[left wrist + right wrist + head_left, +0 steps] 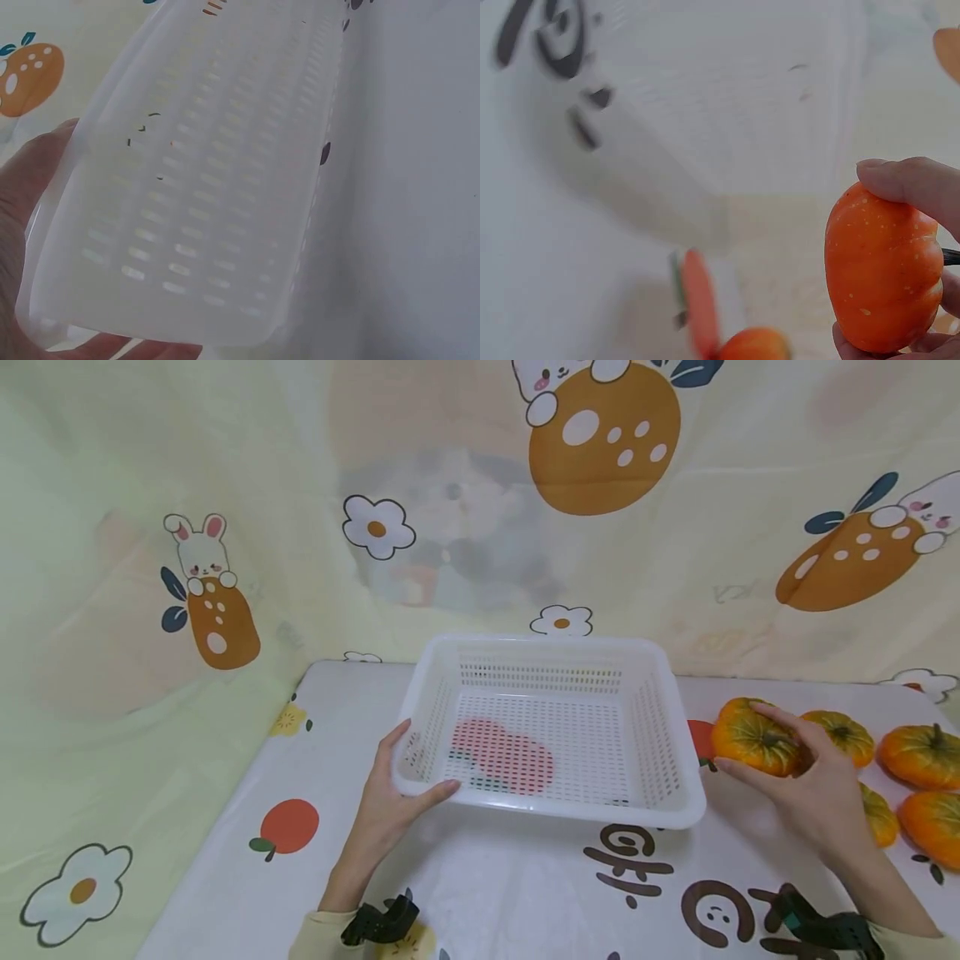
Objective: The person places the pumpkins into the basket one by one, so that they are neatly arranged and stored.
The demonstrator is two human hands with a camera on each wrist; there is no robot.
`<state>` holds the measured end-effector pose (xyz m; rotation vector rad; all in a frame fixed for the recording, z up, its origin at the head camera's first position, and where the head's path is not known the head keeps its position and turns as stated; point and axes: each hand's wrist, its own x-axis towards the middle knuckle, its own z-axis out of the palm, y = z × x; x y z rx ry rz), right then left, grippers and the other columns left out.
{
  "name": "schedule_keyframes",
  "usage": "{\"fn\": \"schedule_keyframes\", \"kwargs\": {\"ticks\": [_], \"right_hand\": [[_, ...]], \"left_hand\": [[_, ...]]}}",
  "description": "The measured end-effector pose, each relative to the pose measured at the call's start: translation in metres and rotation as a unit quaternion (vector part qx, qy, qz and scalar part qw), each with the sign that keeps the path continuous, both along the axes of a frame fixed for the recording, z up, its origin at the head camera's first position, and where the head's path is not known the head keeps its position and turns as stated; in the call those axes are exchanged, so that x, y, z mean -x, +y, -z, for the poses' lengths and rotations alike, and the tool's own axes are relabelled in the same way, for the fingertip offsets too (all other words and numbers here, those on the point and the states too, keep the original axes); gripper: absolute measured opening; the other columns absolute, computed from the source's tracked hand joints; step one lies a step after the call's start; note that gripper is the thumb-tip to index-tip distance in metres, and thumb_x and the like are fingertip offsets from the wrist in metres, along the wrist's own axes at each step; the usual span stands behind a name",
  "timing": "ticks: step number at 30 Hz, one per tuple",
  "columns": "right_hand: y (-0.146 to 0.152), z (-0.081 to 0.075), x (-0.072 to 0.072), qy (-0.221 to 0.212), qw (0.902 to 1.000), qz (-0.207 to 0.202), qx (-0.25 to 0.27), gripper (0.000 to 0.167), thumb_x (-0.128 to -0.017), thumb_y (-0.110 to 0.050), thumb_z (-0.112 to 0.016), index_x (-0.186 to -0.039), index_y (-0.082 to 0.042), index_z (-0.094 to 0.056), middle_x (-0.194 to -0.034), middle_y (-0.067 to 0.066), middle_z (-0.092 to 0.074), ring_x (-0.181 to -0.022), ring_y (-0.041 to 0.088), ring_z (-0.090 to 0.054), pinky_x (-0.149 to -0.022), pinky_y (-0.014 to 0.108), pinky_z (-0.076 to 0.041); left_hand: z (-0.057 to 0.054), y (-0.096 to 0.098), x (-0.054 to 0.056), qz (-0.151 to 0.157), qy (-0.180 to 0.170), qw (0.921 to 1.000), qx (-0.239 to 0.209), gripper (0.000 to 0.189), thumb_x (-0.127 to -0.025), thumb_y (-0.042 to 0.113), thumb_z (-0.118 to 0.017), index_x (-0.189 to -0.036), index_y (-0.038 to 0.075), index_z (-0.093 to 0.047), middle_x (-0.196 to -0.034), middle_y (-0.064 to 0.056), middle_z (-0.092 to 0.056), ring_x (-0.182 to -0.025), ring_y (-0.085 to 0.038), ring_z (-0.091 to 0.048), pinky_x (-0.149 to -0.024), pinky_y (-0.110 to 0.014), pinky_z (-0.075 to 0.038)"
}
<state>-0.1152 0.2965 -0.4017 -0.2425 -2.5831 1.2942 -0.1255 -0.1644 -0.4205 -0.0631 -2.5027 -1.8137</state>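
A white perforated plastic basket (547, 814) stands in the middle of the head view, with nothing lying in it. My left hand (397, 810) grips its near left corner, thumb on the front rim and fingers on the left side. In the left wrist view the basket's slotted side wall (195, 225) fills the middle, the hand at its rim. To the right of the basket my right hand (810, 777) holds an orange and green pumpkin (750, 735) between thumb and fingers. The right wrist view shows this pumpkin's (881, 270) smooth orange underside.
Several more small pumpkins (926, 756) lie at the right of the table. The table wears a white cloth (510, 877) printed with fruit and dark letters. Behind it hangs a pale curtain (450, 435) with rabbit and flower prints.
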Motion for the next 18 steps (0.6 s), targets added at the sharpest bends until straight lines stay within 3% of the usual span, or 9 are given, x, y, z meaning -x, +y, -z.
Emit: {"fn": "schedule_keyframes", "kwargs": {"ticks": [6,11,15,18], "right_hand": [[-0.020,-0.032,0.015,0.020,0.9987,-0.045,-0.010,0.079,-0.094,-0.029,-0.080,-0.162,-0.025,-0.041,-0.164,0.021,-0.035,-0.142,0.048,-0.032,-0.120,0.065,-0.030],[-0.048,-0.062,0.030,0.053,0.9939,-0.096,-0.014,0.081,-0.090,-0.024,-0.085,-0.160,-0.025,-0.043,-0.162,0.012,-0.041,-0.139,0.037,-0.040,-0.114,0.036,-0.044],[-0.077,-0.083,0.045,0.112,0.9798,-0.166,-0.002,0.077,-0.087,-0.008,-0.086,-0.155,-0.014,-0.050,-0.155,0.012,-0.047,-0.133,0.030,-0.045,-0.099,0.009,-0.042],[-0.099,-0.094,0.057,0.128,0.9666,-0.222,0.014,0.074,-0.086,-0.003,-0.085,-0.152,-0.008,-0.051,-0.152,0.012,-0.048,-0.130,0.027,-0.047,-0.096,0.006,-0.041]], "left_hand": [[0.000,0.001,-0.001,-0.001,0.003,1.0000,-0.001,0.105,-0.079,0.021,-0.093,-0.162,0.017,-0.029,-0.156,-0.011,-0.048,-0.132,-0.033,-0.051,-0.108,-0.053,-0.037],[-0.001,0.001,-0.001,-0.001,0.004,1.0000,-0.002,0.106,-0.079,0.021,-0.093,-0.163,0.017,-0.029,-0.156,-0.012,-0.048,-0.132,-0.034,-0.051,-0.109,-0.054,-0.038],[-0.001,0.001,-0.001,-0.002,0.004,1.0000,0.002,0.106,-0.078,0.023,-0.094,-0.163,0.017,-0.029,-0.158,-0.013,-0.046,-0.136,-0.035,-0.049,-0.111,-0.057,-0.037],[-0.001,0.001,-0.001,0.001,0.003,1.0000,-0.003,0.107,-0.078,0.024,-0.094,-0.163,0.017,-0.029,-0.160,-0.013,-0.044,-0.139,-0.036,-0.047,-0.114,-0.061,-0.036]]}}
